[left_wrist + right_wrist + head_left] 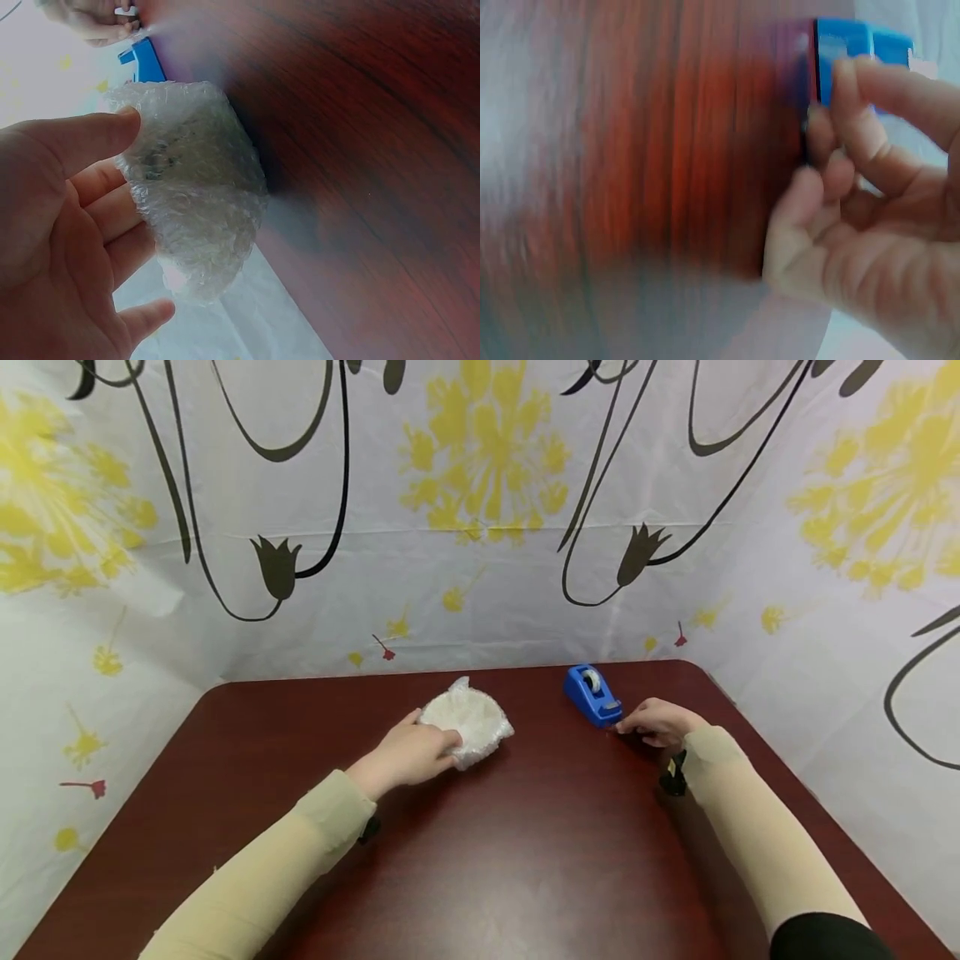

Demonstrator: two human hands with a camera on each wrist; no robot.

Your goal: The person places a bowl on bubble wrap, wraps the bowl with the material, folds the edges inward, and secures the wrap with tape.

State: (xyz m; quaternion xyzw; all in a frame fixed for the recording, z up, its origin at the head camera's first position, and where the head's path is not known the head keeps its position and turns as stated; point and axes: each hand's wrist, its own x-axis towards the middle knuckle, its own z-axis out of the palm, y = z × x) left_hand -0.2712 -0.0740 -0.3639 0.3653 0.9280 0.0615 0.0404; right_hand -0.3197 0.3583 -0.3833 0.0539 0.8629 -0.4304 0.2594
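My left hand [411,752] grips a round bundle in bubble wrap [467,720], holding it just over the table. In the left wrist view the thumb lies along the near edge of the bubble-wrapped bundle [196,187], the other fingers behind it; dark marks show faintly through the plastic, and what is inside is hidden. A blue tape dispenser [591,695] with a clear roll stands to the right. At its front end is my right hand [660,722], fingers bent, fingertips pinching at the end of the clear tape [141,34], which shows only as a glint.
Both hands work above a dark red-brown wooden table [525,860] with rounded far corners. A white sheet [480,602] printed with yellow and grey flowers hangs behind the table and along its sides.
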